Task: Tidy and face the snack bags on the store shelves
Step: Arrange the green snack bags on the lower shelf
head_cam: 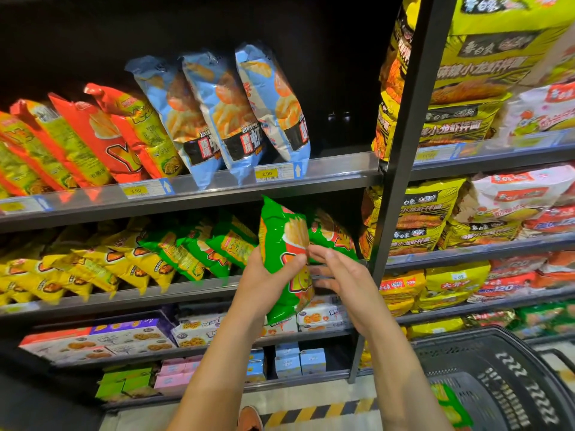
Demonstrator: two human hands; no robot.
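"Where did the camera sit?"

"On the person's head, and that was the one view. It faced the snack shelves [217, 189] nearly square on, tipped downward."

"How close?"

"At arm's reach. The left hand [264, 283] and right hand [345, 275] showed above the bottom edge, and the green bag [281, 231] at their fingers sat near the centre."

"And how wide?"

"Very. The lens bowed the shelf rails, so they climbed to the right. It took in the dark upright post [401, 169] right of centre, the noodle packs [460, 119] beyond it, and, lowest, the striped floor edge [320, 410] and a black basket [497, 384] at bottom right."
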